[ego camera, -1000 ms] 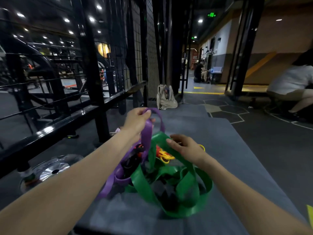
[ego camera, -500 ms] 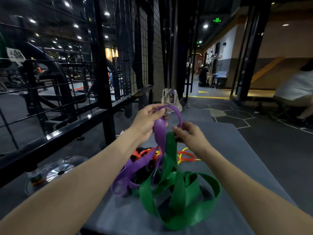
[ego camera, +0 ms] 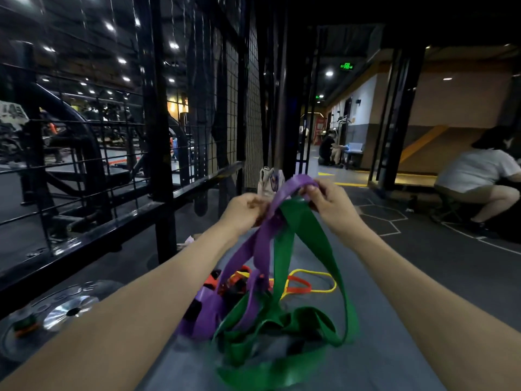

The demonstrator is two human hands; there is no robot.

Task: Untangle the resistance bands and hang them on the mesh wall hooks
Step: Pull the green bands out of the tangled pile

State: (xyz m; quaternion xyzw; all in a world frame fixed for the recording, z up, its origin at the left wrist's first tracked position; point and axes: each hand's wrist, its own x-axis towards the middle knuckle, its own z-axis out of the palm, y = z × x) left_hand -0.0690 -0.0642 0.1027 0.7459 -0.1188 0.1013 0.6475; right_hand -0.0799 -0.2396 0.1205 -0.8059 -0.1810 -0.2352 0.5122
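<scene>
While lifted above the long grey padded bench (ego camera: 375, 328), left hand (ego camera: 245, 210) curled round the flat purple rubber resistance band (ego camera: 263, 235) at its left side, right hand (ego camera: 328, 204) pinching the top of the same purple loop together with the wide green rubber resistance band (ego camera: 313, 249). Both bands hanging taut from the hands down into a knotted heap on the bench, purple coils on the left, green coils spread front and right. Thin orange band (ego camera: 298, 286) and thin yellow band (ego camera: 324, 280) lying flat just behind the heap, touching it.

Bench edge running close along the left of the heap; bare bench surface open ahead and to the right. Black steel rail (ego camera: 112, 230) and post standing just beside the bench on the left, black wire mesh wall (ego camera: 231, 108) rising behind them, well above the hands. Round silver weight plate (ego camera: 64, 309) on the floor at lower left. Beige cloth bag (ego camera: 266, 179) against the dark upright pole at the far end of the bench, partly hidden by the purple loop. Seated person in a white shirt (ego camera: 476, 170) well apart on the right; another person (ego camera: 328, 148) far down the corridor.
</scene>
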